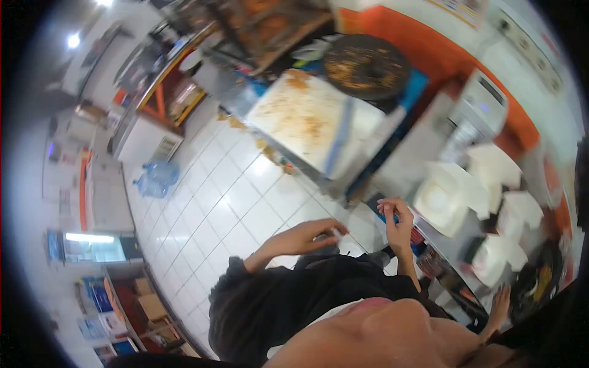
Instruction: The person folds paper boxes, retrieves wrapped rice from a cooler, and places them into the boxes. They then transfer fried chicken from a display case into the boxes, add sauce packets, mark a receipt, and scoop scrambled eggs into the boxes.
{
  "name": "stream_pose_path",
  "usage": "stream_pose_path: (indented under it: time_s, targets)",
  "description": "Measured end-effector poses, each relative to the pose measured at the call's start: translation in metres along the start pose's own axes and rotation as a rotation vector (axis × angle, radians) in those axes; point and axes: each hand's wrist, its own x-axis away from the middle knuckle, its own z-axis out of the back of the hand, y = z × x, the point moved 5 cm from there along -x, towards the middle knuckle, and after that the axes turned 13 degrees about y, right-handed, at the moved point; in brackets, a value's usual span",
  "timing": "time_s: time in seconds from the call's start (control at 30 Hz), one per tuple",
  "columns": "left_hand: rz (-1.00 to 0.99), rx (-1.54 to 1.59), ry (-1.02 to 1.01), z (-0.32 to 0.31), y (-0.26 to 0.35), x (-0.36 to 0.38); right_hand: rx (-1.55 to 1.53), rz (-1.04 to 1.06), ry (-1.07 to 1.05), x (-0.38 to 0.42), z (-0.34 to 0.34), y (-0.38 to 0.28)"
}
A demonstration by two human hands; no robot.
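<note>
My left hand (304,238) is stretched out over the tiled floor, its fingers bent together around a small whitish thing too blurred to name. My right hand (399,226) is raised beside the edge of the metal counter (402,167), with its fingers loosely curled and apart and nothing visible in them. To its right, an open white food box (440,199) lies on the counter. More open boxes (494,168) stand behind it, and another box (491,259) is nearer the front.
Another person's hand (501,302) rests near the counter's lower right. A stained white board (300,116) and a dark round pan (366,66) are on the worktop ahead. A white device (481,104) stands by the wall. Blue water bottles (156,178) lie on the tiled floor (215,202).
</note>
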Motion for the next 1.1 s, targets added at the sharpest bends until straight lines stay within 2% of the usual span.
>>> stream_pose_path:
  time_s: [0.03, 0.1, 0.13, 0.2, 0.23, 0.27, 0.33, 0.37, 0.4, 0.43, 0.5, 0.57, 0.63, 0.7, 0.73, 0.77, 0.8, 0.83, 0.9, 0.93, 1.0, 1.07, 1.1]
  targets:
    - [0.065, -0.003, 0.040, 0.026, -0.009, 0.026, -0.008, 0.006, -0.043, -0.001, -0.036, -0.005]
    - [0.104, 0.053, 0.266, 0.080, -0.032, 0.063, 0.033, 0.118, -0.209, -0.010, -0.104, -0.013]
    - [0.108, 0.062, 0.291, 0.101, -0.041, 0.075, 0.033, 0.126, -0.235, -0.016, -0.130, -0.016]
    - [0.120, 0.033, 0.547, 0.145, -0.060, 0.093, 0.164, 0.268, -0.335, -0.022, -0.179, -0.015]
    - [0.120, 0.039, 0.551, 0.161, -0.066, 0.095, 0.233, 0.339, -0.378, -0.026, -0.201, -0.016]
    - [0.068, 0.027, 0.572, 0.180, -0.069, 0.093, 0.307, 0.255, -0.429, -0.034, -0.217, -0.012]
    - [0.007, 0.019, 0.588, 0.217, -0.078, 0.082, 0.377, 0.305, -0.473, -0.057, -0.247, 0.006]
    - [-0.108, -0.091, 0.540, 0.234, -0.078, 0.072, 0.439, 0.353, -0.515, -0.070, -0.262, 0.018]
    - [-0.224, -0.206, 0.490, 0.251, -0.077, 0.062, 0.596, 0.218, -0.625, -0.085, -0.275, 0.038]
    - [-0.236, -0.214, 0.484, 0.269, -0.078, 0.051, 0.594, 0.223, -0.610, -0.112, -0.283, 0.068]
    - [-0.396, -0.408, 0.419, 0.303, -0.075, 0.030, 0.947, 0.268, -0.841, -0.162, -0.315, 0.140]
    - [-0.474, -0.507, 0.462, 0.338, -0.089, 0.011, 0.614, 0.133, -0.326, -0.212, -0.347, 0.058]
    - [-0.576, -0.633, 0.537, 0.380, -0.088, -0.009, 0.714, 0.666, 0.047, -0.276, -0.379, 0.030]
    - [-0.438, -0.691, 0.478, 0.417, -0.098, -0.023, 1.126, 0.807, 0.122, -0.339, -0.401, 0.062]
    - [-0.458, -0.712, 0.453, 0.437, -0.093, -0.030, 1.106, 0.823, 0.145, -0.364, -0.415, 0.064]
    - [-0.464, -0.728, 0.468, 0.454, -0.092, -0.035, 1.300, 0.694, -0.010, -0.387, -0.431, 0.076]
    - [-0.550, -0.748, 0.540, 0.470, -0.089, -0.039, 1.490, 0.562, -0.169, -0.410, -0.444, 0.089]
    - [-0.633, -0.758, 0.616, 0.486, -0.088, -0.041, 1.494, 0.591, -0.169, -0.434, -0.454, 0.098]
    - [-0.582, -0.717, 0.610, 0.516, -0.103, -0.048, 1.407, 0.178, -0.129, -0.474, -0.451, 0.138]
    - [-0.583, -0.651, 0.576, 0.531, -0.113, -0.051, 1.425, 0.196, -0.134, -0.480, -0.453, 0.136]
    - [-0.560, -0.580, 0.472, 0.566, -0.135, -0.057, 1.516, 0.464, 0.008, -0.482, -0.460, 0.122]
    - [-0.575, -0.561, 0.450, 0.606, -0.159, -0.066, 1.133, 0.378, 0.450, -0.463, -0.453, 0.073]
    - [-0.584, -0.548, 0.425, 0.628, -0.171, -0.071, 1.179, 0.985, 0.560, -0.495, -0.410, 0.166]
